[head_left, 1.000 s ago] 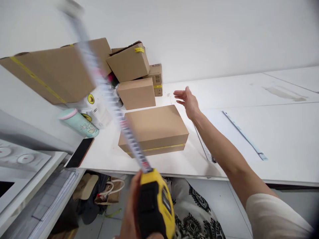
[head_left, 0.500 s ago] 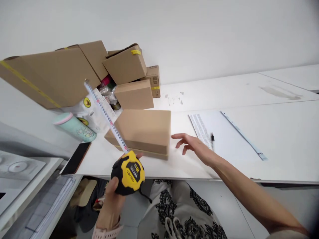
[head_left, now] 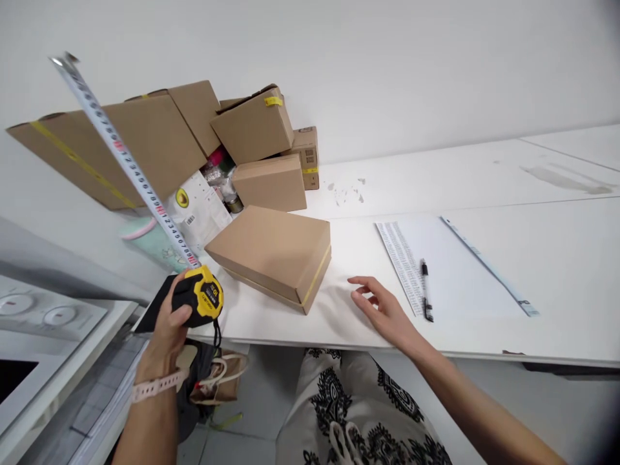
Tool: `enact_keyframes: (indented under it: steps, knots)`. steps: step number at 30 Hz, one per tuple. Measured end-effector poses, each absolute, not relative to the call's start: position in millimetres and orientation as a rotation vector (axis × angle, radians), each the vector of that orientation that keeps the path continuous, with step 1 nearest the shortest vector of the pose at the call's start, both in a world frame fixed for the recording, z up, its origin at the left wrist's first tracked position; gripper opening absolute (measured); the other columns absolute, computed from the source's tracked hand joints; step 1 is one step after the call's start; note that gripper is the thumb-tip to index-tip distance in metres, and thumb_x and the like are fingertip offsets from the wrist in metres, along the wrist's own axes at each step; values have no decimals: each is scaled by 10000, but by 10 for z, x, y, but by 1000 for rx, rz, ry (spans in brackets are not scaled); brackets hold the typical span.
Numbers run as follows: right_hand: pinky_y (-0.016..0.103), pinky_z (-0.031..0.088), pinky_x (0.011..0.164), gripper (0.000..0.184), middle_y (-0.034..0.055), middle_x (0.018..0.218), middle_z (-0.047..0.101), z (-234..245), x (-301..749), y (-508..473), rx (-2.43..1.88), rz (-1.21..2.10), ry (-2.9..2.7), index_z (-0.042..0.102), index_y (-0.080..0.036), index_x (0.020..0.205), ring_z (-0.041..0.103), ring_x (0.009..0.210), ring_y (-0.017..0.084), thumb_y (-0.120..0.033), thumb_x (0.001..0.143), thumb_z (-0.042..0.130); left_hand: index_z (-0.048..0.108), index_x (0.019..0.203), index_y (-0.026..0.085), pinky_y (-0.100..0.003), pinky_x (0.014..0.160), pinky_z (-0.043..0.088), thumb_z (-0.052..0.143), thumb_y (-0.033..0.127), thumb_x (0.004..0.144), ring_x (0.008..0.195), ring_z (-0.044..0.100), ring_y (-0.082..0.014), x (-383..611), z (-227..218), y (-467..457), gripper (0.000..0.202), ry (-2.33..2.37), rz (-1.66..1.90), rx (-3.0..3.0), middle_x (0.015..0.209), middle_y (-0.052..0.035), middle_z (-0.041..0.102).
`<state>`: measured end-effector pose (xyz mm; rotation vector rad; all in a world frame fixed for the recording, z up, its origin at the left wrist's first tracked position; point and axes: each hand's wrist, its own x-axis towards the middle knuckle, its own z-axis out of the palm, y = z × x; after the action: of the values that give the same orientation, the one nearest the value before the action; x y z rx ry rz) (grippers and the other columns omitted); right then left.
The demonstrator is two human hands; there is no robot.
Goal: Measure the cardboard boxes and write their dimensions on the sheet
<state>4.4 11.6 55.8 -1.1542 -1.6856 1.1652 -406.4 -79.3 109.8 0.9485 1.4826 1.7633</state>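
Observation:
My left hand is closed around a yellow and black tape measure. Its white blade sticks out toward the upper left, the metal hook raised in front of the large cartons. On the white table lies a closed brown cardboard box, turned at an angle, with a yellow line round its side. My right hand hovers just right of that box, fingers loosely bent and apart, holding nothing. A black-capped pen rests on a printed sheet beyond this hand.
Large cartons and smaller boxes stand at the back left. A mint tumbler lies behind the blade, near an avocado-print package. At lower left is a white appliance with knobs. A blue strip borders the paper.
My left hand has moved left with the tape measure, its blade tip now higher and farther left. The brown box has turned, and my right hand is slightly lower and away from it.

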Motion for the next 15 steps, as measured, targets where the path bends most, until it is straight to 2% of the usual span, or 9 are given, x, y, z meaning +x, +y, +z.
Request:
enact_keyframes:
  steps: [4, 8, 10, 12, 15]
  knots:
    - [440, 585, 879, 535, 141, 1221, 678, 385, -167, -58, -1204, 1277, -1581, 616, -231, 1285, 662, 1112, 284, -642, 953, 535, 720, 1226, 218, -314, 733, 624, 970, 487, 420, 966, 714, -277, -4420, 978, -523, 885, 1468, 1648, 934, 1144, -80, 745]
    - [470, 536, 1050, 568, 151, 1479, 542, 318, -324, -59, -1113, 1246, -1588, 542, -258, 1398, 536, 1365, 296, -617, 957, 540, 768, 1084, 224, -400, 836, 639, 970, 513, 422, 1014, 713, -307, -4455, 902, -330, 750, 1427, 1689, 862, 1071, -66, 765]
    - [490, 531, 1071, 614, 144, 1537, 487, 366, -360, -47, -1068, 1244, -1613, 479, -288, 1479, 509, 1390, 296, -609, 960, 538, 776, 1034, 214, -482, 897, 632, 970, 531, 394, 1052, 708, -347, -4353, 935, -313, 740, 1377, 1721, 818, 1041, -72, 772]
    - [493, 579, 1001, 667, 138, 1517, 496, 484, -355, -54, -1026, 1276, -1632, 401, -337, 1556, 552, 1316, 291, -605, 962, 542, 776, 1050, 201, -542, 937, 615, 962, 520, 423, 1096, 701, -387, -4207, 1016, -369, 728, 1311, 1712, 797, 1052, -94, 777]
    - [479, 636, 846, 733, 125, 1399, 555, 775, -263, -94, -987, 1233, -1631, 328, -425, 1605, 642, 1022, 258, -583, 943, 603, 774, 1116, 201, -568, 973, 603, 936, 468, 491, 1147, 694, -421, -4016, 1161, -561, 699, 1236, 1709, 803, 1118, -119, 778]
